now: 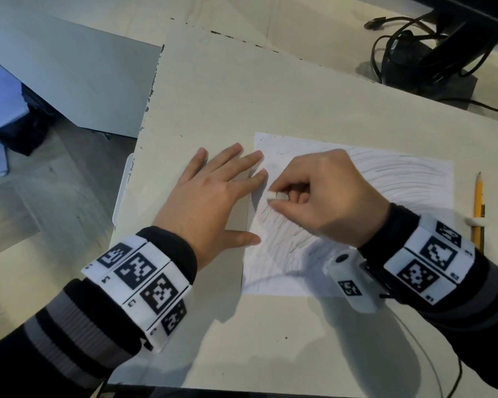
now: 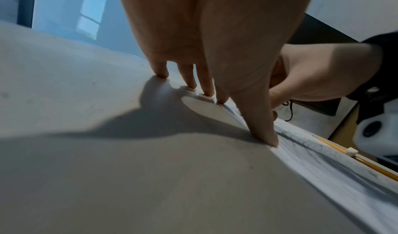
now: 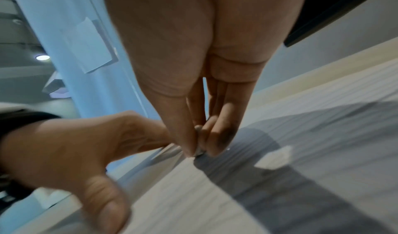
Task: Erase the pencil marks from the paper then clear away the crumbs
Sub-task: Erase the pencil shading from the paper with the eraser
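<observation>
A white sheet of paper (image 1: 385, 196) covered in grey pencil strokes lies on the pale table (image 1: 242, 96). My right hand (image 1: 314, 191) pinches a small white eraser (image 1: 276, 196) between thumb and fingers and holds it down on the sheet's left part. In the right wrist view the eraser (image 3: 199, 150) shows only as a sliver between the fingertips. My left hand (image 1: 213, 191) lies flat with fingers spread, its fingertips and thumb pressing the paper's left edge. Small dark crumbs (image 1: 279, 153) dot the sheet's top left corner.
A yellow pencil (image 1: 478, 208) with a white clip lies just right of the paper. Black cables and a monitor stand (image 1: 414, 58) sit at the back right. The table's left edge (image 1: 144, 124) drops to the floor, with another table beyond.
</observation>
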Demonstrator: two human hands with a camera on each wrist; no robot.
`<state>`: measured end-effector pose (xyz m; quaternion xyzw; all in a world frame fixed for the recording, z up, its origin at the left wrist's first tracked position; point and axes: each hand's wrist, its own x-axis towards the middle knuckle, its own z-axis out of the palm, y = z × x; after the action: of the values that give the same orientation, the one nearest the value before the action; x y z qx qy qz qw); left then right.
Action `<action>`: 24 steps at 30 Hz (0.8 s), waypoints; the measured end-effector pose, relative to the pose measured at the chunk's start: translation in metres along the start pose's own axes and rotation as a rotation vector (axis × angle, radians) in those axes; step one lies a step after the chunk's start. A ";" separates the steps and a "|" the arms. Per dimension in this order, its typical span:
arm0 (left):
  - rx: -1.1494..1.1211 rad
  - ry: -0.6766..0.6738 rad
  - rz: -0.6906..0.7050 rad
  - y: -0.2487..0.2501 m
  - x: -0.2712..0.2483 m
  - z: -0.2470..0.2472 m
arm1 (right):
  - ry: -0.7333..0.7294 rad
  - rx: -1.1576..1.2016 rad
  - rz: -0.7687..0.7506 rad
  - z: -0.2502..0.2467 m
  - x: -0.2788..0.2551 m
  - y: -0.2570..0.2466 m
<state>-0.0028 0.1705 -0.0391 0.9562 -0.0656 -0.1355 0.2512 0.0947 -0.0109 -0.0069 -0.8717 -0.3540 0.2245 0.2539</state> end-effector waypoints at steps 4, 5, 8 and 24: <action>0.004 0.003 0.005 0.000 0.000 -0.001 | -0.028 0.004 -0.023 0.005 -0.006 -0.004; 0.002 0.002 0.005 0.000 0.000 0.000 | -0.075 0.004 -0.041 0.008 -0.010 -0.008; -0.005 0.010 0.008 0.000 -0.001 0.000 | -0.038 0.025 -0.007 0.005 -0.006 -0.002; -0.033 0.046 0.013 -0.003 0.000 0.007 | -0.004 0.017 -0.089 0.023 -0.023 -0.007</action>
<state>-0.0050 0.1699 -0.0461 0.9544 -0.0639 -0.1127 0.2691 0.0636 -0.0166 -0.0151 -0.8525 -0.3907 0.2177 0.2705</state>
